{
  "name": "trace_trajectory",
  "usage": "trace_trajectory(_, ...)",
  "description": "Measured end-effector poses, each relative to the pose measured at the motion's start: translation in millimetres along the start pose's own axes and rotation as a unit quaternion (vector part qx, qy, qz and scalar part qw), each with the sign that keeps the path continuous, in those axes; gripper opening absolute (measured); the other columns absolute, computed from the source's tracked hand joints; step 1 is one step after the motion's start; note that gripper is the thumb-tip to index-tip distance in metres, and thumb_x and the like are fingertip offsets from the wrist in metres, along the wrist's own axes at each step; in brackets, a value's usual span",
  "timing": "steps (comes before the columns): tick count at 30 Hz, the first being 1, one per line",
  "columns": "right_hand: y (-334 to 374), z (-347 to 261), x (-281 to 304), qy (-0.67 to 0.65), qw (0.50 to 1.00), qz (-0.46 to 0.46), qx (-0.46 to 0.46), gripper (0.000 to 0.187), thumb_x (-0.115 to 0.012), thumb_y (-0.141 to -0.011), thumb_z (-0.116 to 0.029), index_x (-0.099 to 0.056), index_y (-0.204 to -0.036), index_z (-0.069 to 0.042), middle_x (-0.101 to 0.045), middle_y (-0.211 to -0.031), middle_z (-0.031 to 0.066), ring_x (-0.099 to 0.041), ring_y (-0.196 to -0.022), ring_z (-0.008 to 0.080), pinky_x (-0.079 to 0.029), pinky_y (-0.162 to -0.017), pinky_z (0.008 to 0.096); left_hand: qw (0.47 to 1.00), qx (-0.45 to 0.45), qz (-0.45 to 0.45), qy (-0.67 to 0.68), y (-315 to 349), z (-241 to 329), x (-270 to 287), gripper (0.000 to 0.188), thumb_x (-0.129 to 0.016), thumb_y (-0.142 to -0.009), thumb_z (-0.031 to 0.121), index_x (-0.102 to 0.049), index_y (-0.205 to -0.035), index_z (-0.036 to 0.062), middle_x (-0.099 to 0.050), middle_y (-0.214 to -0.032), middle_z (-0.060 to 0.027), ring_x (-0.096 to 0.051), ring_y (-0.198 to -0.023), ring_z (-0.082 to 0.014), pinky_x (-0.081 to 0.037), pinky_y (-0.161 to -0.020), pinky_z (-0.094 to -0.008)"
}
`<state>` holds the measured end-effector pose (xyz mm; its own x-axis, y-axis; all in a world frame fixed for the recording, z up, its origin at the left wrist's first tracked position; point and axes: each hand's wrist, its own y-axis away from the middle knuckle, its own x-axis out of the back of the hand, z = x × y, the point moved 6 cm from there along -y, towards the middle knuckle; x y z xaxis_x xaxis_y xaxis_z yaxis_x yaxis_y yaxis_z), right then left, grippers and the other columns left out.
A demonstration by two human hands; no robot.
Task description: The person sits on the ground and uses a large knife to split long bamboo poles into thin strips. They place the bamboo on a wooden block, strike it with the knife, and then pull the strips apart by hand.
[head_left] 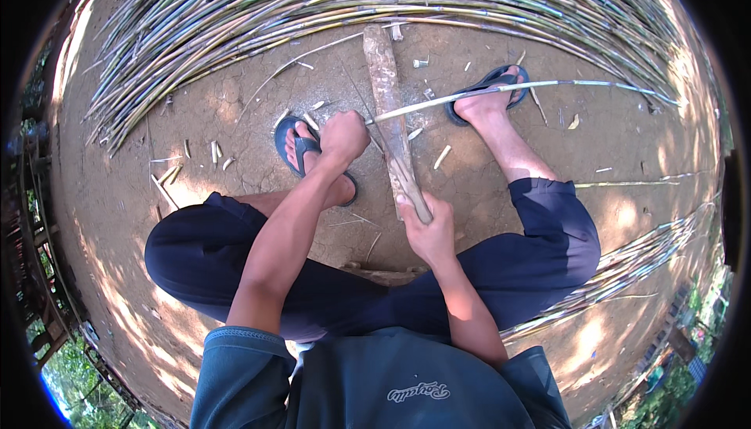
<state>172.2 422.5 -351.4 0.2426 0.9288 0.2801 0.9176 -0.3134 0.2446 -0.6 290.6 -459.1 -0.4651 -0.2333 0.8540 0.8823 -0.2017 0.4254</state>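
Cane stalk (547, 83) stretches rightward from mid-view; leftmost, a dark sandal (285, 141) sits just beside the left hand (344, 138), which is curled tightly, pinching the stalk's left end; next, a thin blade (389, 147) slants over a wooden board (382, 69), its handle (419, 208) wrapped by the right hand (432, 232); farther right, the stalk passes over the right foot (486, 106)

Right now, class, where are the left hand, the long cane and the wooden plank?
Left hand (345, 140): head view, back of the hand.
Long cane (526, 85): head view, middle of its length.
Wooden plank (383, 75): head view, upper part.
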Motion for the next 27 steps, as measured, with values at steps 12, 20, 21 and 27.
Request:
trace_trajectory(12, 28.3, -2.3, 7.0, 0.017, 0.999, -0.027, -0.020, 0.019, -0.064, -0.090, -0.015, -0.062, -0.080, 0.002, -0.042, -0.055, -0.0002, -0.038, -0.055, 0.0044, -0.033, -0.047, 0.0272, 0.999, 0.030, 0.032, 0.005, -14.4, -26.4, 7.2, 0.020, -0.060, -0.078, 0.015, -0.072, -0.084, 0.0005, -0.067, -0.084, -0.0269, -0.068, -0.079, -0.0420, -0.055, -0.077, -0.0480)
trace_trajectory(20, 1.9, 23.1, 16.2, 0.032, 0.998, -0.025, -0.037, 0.024, -0.064, -0.092, -0.019, -0.062, -0.078, 0.001, -0.041, -0.055, -0.0038, -0.035, -0.055, 0.0039, -0.029, -0.047, 0.0270, 0.998, 0.060, 0.021, -0.012, -18.4, -32.4, 6.0, 0.023, -0.057, -0.078, 0.012, -0.072, -0.091, -0.0009, -0.069, -0.093, -0.0258, -0.069, -0.089, -0.0398, -0.055, -0.079, -0.0455)
trace_trajectory(21, 3.8, 27.4, 13.9, 0.025, 0.998, -0.030, -0.044, 0.027, -0.064, -0.092, -0.020, -0.060, -0.076, 0.001, -0.040, -0.055, -0.0039, -0.034, -0.055, 0.0040, -0.028, -0.047, 0.0272, 0.997, 0.068, 0.009, -0.020, -15.2, -39.5, 3.1, 0.023, -0.058, -0.078, 0.013, -0.072, -0.091, -0.0005, -0.069, -0.094, -0.0254, -0.068, -0.090, -0.0397, -0.055, -0.080, -0.0457)
trace_trajectory(27, 52.9, 40.2, 31.1, 0.032, 0.993, -0.030, -0.106, 0.027, -0.067, -0.090, -0.022, -0.060, -0.077, 0.001, -0.038, -0.055, -0.0049, -0.034, -0.054, 0.0039, -0.027, -0.046, 0.0262, 0.996, 0.089, -0.006, -0.018, -27.6, -76.2, -19.6, 0.024, -0.059, -0.078, 0.015, -0.072, -0.093, 0.0004, -0.069, -0.097, -0.0239, -0.068, -0.092, -0.0381, -0.052, -0.084, -0.0467)
